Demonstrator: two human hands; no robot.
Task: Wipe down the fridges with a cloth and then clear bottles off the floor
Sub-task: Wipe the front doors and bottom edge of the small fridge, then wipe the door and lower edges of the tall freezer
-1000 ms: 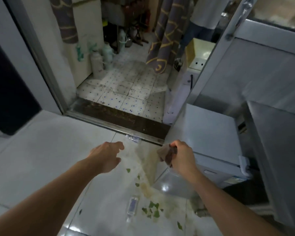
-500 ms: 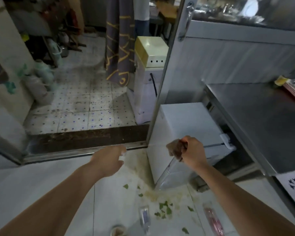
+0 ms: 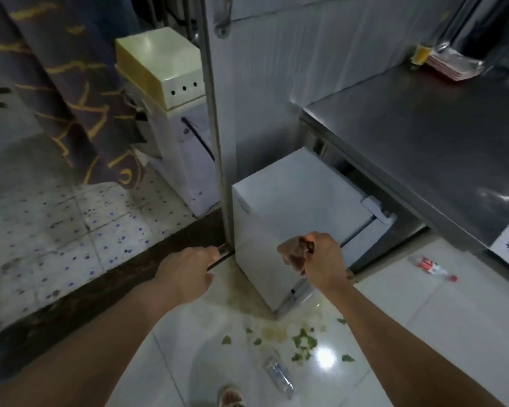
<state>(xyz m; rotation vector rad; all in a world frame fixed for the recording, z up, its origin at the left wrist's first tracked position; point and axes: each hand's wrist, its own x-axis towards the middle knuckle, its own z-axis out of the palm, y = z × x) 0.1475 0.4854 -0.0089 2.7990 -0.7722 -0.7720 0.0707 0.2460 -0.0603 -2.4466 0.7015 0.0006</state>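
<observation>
Just in front of the small white fridge (image 3: 300,212): right hand (image 3: 323,265) raised, fingers curled round a bunched brown cloth (image 3: 294,255), cloth held level with the fridge's near top edge, contact with it not clear. Left of the fridge, over the dark door sill (image 3: 100,283): left hand (image 3: 185,274), back up, fingers loosely bent, holding nothing. On the glossy floor tiles (image 3: 423,312) nearer than the fridge's front corner: yellowish stain and scattered green leaf scraps (image 3: 303,342). Nearer again than the scraps: clear plastic bottle (image 3: 278,376) lying on its side. Right of the fridge, on the floor by the steel counter (image 3: 423,136): second bottle with a red label (image 3: 432,267), also lying down, well apart from the first. Beyond the fridge and past the metal door frame (image 3: 215,118): taller white appliance (image 3: 188,160) with a cream box (image 3: 159,66) on top, patterned curtain (image 3: 71,83) hanging to its left above speckled tiles. At the counter's far end from the fridge: stack of pinkish trays (image 3: 453,66).
</observation>
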